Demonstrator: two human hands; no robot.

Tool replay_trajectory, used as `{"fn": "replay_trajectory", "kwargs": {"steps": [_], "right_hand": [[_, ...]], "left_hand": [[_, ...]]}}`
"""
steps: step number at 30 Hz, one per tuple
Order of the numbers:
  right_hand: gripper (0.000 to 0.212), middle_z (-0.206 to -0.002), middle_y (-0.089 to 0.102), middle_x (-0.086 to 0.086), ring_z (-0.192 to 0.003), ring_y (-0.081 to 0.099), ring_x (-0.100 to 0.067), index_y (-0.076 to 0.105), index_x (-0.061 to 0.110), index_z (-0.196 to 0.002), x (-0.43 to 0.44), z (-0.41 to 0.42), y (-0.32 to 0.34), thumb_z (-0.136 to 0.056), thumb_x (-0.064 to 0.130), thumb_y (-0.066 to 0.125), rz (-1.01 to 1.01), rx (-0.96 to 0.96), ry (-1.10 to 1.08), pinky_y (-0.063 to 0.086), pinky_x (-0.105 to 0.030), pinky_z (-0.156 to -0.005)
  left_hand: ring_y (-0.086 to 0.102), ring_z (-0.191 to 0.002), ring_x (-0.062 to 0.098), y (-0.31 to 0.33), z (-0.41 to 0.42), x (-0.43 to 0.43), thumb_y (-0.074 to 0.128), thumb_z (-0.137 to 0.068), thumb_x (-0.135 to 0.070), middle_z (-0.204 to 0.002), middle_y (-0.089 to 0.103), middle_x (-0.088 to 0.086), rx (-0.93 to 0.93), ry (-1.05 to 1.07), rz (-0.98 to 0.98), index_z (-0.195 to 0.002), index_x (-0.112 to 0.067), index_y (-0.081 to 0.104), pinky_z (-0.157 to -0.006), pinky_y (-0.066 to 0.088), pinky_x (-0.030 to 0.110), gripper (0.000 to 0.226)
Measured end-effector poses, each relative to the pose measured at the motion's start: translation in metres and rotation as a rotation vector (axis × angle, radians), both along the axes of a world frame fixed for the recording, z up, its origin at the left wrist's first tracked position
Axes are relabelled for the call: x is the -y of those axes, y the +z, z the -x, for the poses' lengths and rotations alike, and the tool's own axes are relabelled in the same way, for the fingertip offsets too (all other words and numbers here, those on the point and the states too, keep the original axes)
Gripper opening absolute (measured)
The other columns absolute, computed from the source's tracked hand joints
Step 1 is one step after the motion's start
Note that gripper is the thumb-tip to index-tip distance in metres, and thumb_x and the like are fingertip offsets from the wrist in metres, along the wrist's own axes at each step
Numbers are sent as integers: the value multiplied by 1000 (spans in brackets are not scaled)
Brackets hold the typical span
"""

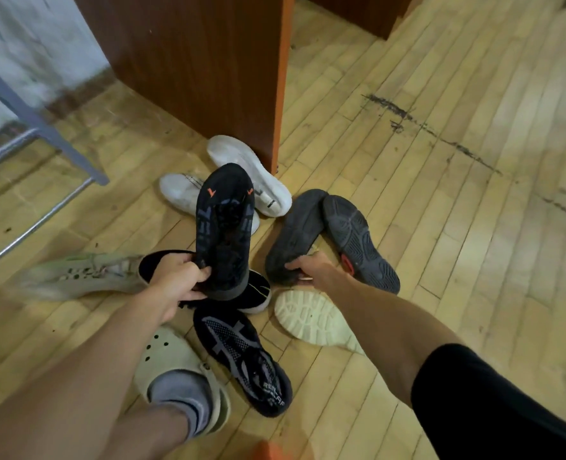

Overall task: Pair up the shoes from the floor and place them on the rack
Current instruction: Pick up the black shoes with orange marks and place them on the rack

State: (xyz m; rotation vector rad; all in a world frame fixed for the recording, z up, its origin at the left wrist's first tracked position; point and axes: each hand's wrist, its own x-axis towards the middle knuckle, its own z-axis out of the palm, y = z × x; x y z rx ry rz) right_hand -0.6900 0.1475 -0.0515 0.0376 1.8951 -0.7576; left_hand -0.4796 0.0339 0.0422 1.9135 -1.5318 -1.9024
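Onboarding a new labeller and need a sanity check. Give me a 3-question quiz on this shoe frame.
1. Multiple choice: the left hand holds a black shoe with which side facing the camera? A) sole B) laces C) opening
2. True or false: the right hand hangs empty above the floor.
3. Fill in: over a grey sock, the person wears a cream ____.

Key: 1 A. 2 False: it grips the heel end of a dark grey shoe lying sole up. 3 clog.
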Motion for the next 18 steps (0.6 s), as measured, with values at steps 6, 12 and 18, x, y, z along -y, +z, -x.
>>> {"fn": "replay_trajectory", "kwargs": {"steps": [6,12,18], "right_hand": [[74,-122,57,-15,-105,60,-30,45,-1,-125,2,-20,13,-66,20,83,-65,-172,-82,56,-41,-83],[53,-119,40,-9,-103,54,-31,39,8,-114,-6,-41,16,-72,6,71,-59,-721,239,51,-37,-69],[57,-126,45,-12,-116,51,-31,39,6,-130,-16,-41,17,-85,24,68,68,-717,739,47,-42,-89]], "left_hand": [[62,-97,29,5,-12,6,59,-87,6,-104,66,9,-17,29,7,-119,-5,63,-79,53,38,34],[61,-102,30,8,-26,6,60,-86,8,-102,66,9,9,50,38,-117,-5,64,-85,53,40,34],[64,-104,33,10,-44,1,62,-85,7,-103,67,11,28,100,23,-118,-5,64,-82,54,39,35]]}}
